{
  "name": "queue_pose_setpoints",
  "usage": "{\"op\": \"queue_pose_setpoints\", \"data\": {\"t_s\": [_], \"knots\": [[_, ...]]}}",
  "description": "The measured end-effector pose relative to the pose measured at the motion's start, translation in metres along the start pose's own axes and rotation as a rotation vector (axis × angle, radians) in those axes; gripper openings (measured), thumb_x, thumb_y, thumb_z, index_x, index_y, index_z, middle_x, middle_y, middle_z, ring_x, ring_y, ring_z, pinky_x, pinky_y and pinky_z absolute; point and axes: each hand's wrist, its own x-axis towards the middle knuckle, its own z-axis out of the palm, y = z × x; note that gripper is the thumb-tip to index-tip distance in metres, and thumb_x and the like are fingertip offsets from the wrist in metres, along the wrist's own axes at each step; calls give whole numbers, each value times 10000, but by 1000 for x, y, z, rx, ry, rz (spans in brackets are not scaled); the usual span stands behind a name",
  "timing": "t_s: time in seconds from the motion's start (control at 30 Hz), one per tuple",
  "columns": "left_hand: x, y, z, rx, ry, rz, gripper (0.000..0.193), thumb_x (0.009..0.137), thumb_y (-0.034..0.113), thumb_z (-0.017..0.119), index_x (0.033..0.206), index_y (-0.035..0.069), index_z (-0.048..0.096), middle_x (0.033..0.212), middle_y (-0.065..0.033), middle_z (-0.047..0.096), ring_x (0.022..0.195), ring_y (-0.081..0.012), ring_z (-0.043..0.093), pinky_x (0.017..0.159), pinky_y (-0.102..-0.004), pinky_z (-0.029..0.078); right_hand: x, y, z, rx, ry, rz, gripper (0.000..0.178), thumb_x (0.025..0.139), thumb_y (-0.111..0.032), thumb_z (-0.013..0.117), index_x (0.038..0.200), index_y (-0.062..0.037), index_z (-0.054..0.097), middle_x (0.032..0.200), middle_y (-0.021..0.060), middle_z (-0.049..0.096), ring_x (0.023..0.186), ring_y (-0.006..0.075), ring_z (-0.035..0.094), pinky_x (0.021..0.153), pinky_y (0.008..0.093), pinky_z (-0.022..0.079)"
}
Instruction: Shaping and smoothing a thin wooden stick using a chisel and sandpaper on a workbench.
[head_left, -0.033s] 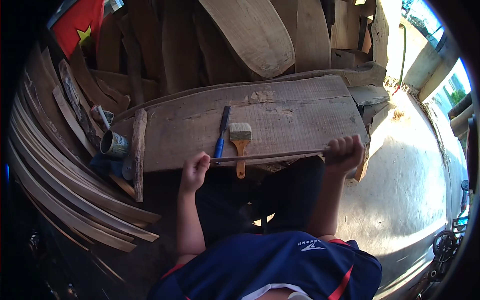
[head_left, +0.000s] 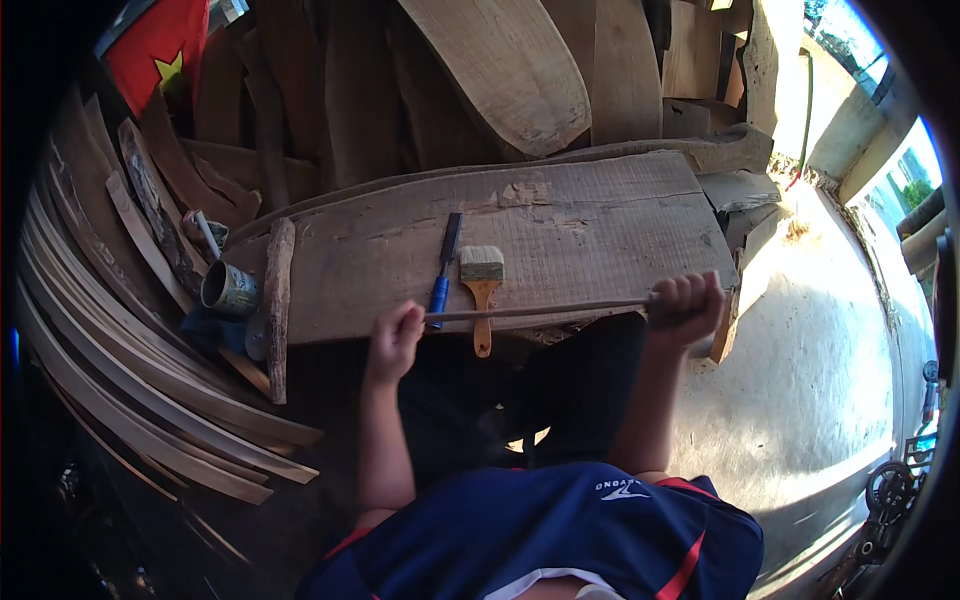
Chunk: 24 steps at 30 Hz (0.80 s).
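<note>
A thin brown stick (head_left: 560,310), perhaps a wooden strip, stretches almost level between my two fists above my lap. My left hand (head_left: 397,340) is closed round its left end, and my right hand (head_left: 688,308) grips the other end. Behind the stick, a flat paintbrush (head_left: 482,265) with pale bristles lies on a wide wooden plank (head_left: 620,230). Its orange handle reaches past the plank's near edge, and the stick crosses in front of it. Just left of the brush is a chisel (head_left: 439,290) with a blue handle, its dark blade pointing away from me.
A rough stick (head_left: 279,310) lies across the plank's left end, beside a metal can (head_left: 230,290). Long curved wooden strips (head_left: 150,390) fill the left side. Boards (head_left: 510,70) lean at the back, near a red cloth (head_left: 155,50). Sunlit floor (head_left: 800,400) extends to the right.
My left hand has shifted very slightly to the right with the stick's end. My right hand has barely moved; the brush and chisel lie where they were.
</note>
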Motion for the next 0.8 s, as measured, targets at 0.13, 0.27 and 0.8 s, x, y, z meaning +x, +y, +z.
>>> {"op": "queue_pose_setpoints", "data": {"t_s": [0.13,0.27,0.8], "knots": [[4,12,32,23,-44,64,378,942,285,423,646,52,457,559,29,383,501,-43,341,434,-216,261,-13,15,12,0,34,-15,344,835,-139,466,549,-144,275,458,-30,222,368,98,225,372,257,221],[-17,2,-37,82,-8,3,378,944,281,421,633,70,455,528,43,361,470,-40,307,424,-208,231,11,-54,-9,171,243,-85,379,859,-121,414,516,-163,260,442,-35,159,365,85,166,350,259,206],[-1,-13,20,55,-104,-64,306,927,259,468,706,48,485,569,49,354,525,-42,321,456,-226,265,0,31,-10,0,86,236,369,824,-159,526,529,-164,305,455,-34,245,384,99,240,398,282,257]]}}
